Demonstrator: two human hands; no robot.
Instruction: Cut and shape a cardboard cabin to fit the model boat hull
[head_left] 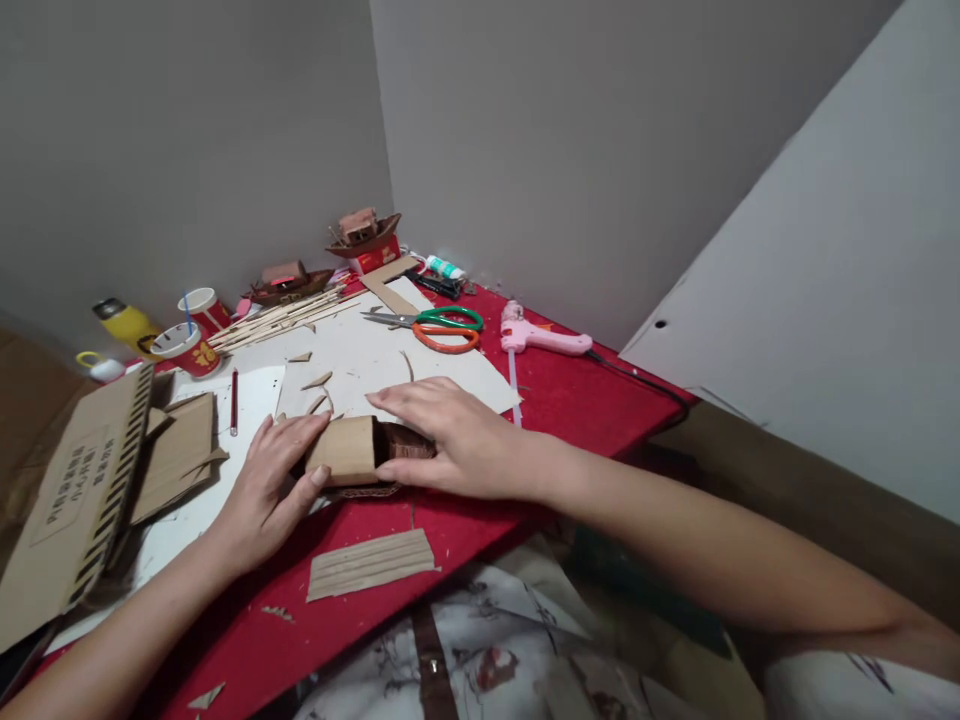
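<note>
A small cardboard piece with a curved top [343,450] sits on a darker brown base near the front of the red table [360,535]. My left hand [274,485] grips its left end, thumb at the front and fingers behind. At the right end, my right hand [442,440] has its thumb and fingers around the opening, where a dark brown part [407,446] shows. A ridged cardboard strip [371,564] lies in front of them. Part of the piece's underside is hidden.
Scissors [442,328] and a pink glue gun [551,338] lie behind my right hand. Wooden sticks [281,318], two model boats [363,232], paper cups [187,350] and a yellow bottle [126,324] stand farther back. A cardboard box [79,490] is at the left, near a pencil [234,402].
</note>
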